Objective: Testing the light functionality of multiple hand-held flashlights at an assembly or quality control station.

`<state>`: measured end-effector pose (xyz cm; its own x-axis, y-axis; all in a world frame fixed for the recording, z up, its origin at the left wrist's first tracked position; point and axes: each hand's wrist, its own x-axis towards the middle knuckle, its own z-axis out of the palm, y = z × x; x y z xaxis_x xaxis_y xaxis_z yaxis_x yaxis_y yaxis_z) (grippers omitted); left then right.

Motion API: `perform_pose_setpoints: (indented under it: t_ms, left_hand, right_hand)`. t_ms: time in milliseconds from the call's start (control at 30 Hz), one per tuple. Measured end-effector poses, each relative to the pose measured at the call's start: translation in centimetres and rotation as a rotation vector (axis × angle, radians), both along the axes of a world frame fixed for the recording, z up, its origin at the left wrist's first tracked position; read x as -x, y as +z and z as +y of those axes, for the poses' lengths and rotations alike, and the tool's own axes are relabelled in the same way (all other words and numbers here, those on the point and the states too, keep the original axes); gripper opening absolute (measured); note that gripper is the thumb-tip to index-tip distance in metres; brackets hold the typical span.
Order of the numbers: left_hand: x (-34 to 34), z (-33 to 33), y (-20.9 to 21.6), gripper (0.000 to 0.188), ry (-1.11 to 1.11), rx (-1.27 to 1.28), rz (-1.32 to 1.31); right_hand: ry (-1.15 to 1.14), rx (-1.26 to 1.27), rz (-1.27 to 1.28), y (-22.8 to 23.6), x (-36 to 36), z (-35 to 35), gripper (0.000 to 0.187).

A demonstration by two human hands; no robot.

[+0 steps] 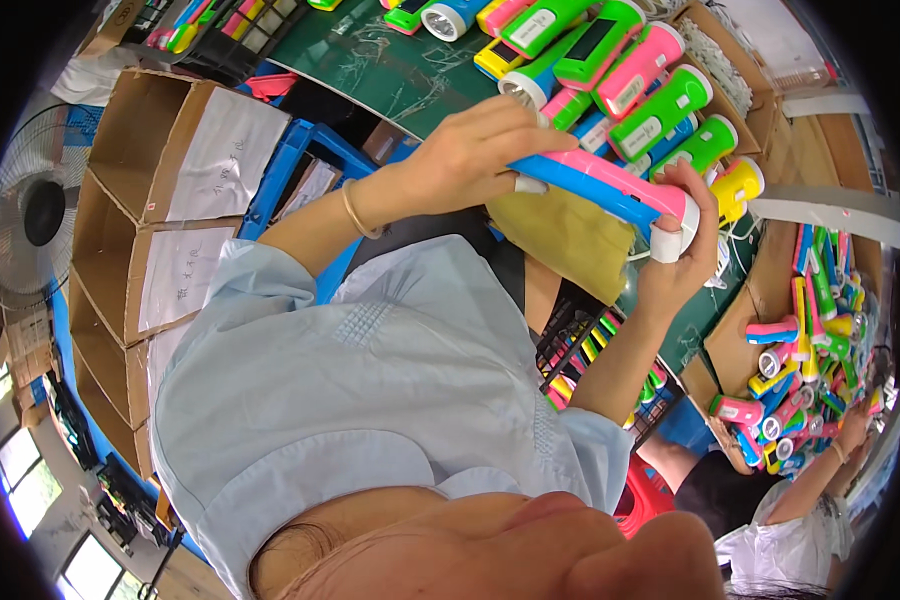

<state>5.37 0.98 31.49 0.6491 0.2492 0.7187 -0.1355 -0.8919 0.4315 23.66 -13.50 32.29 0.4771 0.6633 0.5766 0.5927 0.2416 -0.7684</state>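
A pink and blue flashlight point(605, 188) lies lengthwise between my two hands, above the near edge of the green table. My left hand point(475, 148), with a bracelet at its wrist, is closed on the narrow handle end. The fingers of my right hand point(688, 255) curl around the wider white-rimmed end, and white tape wraps one finger. Just beyond are several flashlights in a heap, among them a green one point(660, 115), a pink one point(642, 70) and a yellow one point(738, 185). A yellowish cloth point(565, 240) hangs below the held flashlight.
On the left stand open cardboard compartments point(105, 255) and a standing fan point(42, 210). A blue crate point(335, 150) is near my left forearm. At the right, another person's hand point(854, 428) reaches into a large carton of mixed flashlights point(805, 330). A black basket point(560, 330) holds more flashlights.
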Motion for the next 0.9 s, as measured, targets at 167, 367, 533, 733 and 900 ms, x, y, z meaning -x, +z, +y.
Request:
perform_pose_setpoints:
  t_ms: [167,367,533,733,900]
  left_hand:
    - [-0.2,0.9,0.7,0.093,-0.871,1.083,0.154]
    - [-1.4,-2.5,0.7,0.076,-0.744,1.026,0.8]
    - [-3.3,-4.9,-0.1,0.049,-0.543,1.345,0.573]
    - [-6.1,-3.0,0.6,0.029,-0.61,1.886,0.207]
    - [-7.6,-2.6,0.5,0.046,-0.704,2.165,0.274]
  right_hand:
    - [0.527,-0.286,0.945,5.2,-0.1,-1.0,0.042]
    - [-0.131,0.576,0.158,5.6,0.4,-1.3,0.021]
    - [-0.201,0.293,-0.169,0.2,1.2,-1.0,0.022]
    - [-0.108,0.461,0.182,-3.2,2.3,-2.9,0.021]
    - [-0.123,0.221,0.372,-8.1,3.3,-3.9,0.016]
